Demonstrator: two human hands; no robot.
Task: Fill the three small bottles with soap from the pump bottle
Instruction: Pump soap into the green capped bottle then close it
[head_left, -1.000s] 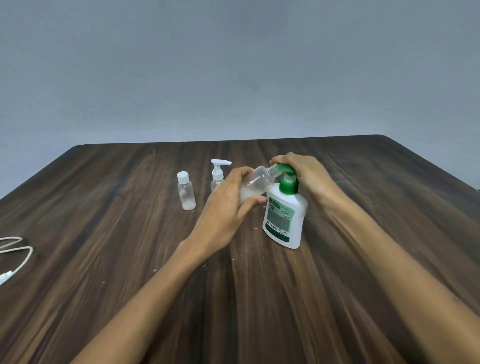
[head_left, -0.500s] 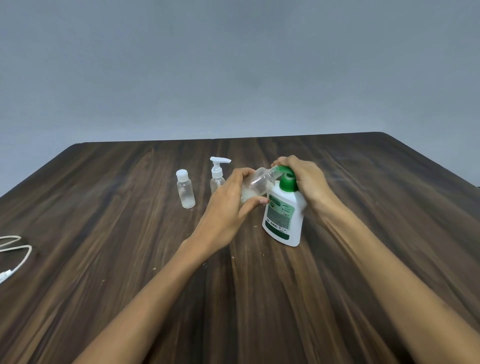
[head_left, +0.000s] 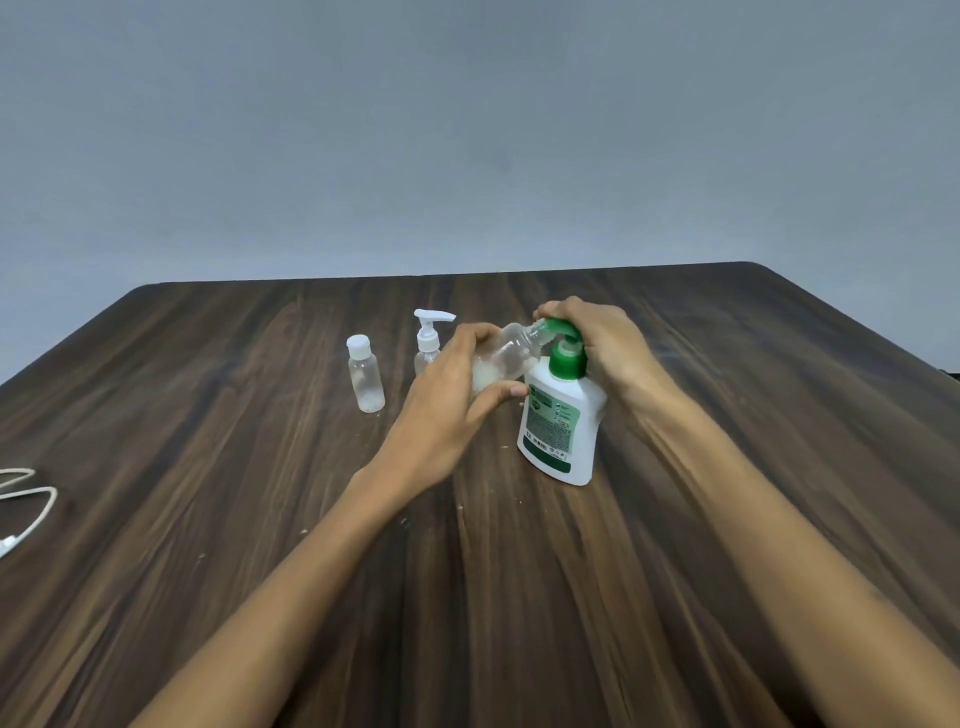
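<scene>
Head view. Dark wood-grain bench (head_left: 519, 597), grey wall behind. White pump bottle (head_left: 563, 421) with green pump head (head_left: 563, 338) standing upright right of centre, green label facing the camera. Right hand (head_left: 602, 343) draped over the pump head from behind, fingers (head_left: 550, 309) curled down over its top and front. Left hand (head_left: 452, 405) wrapped round a clear small bottle (head_left: 506, 356), thumb underneath, fingers over the far side. Clear small bottle uncapped, tilted with its neck up and to the right, mouth right at the green nozzle tip. Whitish soap pooled in its lower end, close to the palm. Two more small bottles upright further left on the bench: capped bottle (head_left: 365, 374) with white screw cap, standing free and well apart from the hands; small pump-top bottle (head_left: 428, 340) just behind the left hand, lower body partly hidden by it. Contents of those two hard to judge. White cable (head_left: 31, 509) looped at the left edge of the bench. Small white specks on the wood near the left wrist.
</scene>
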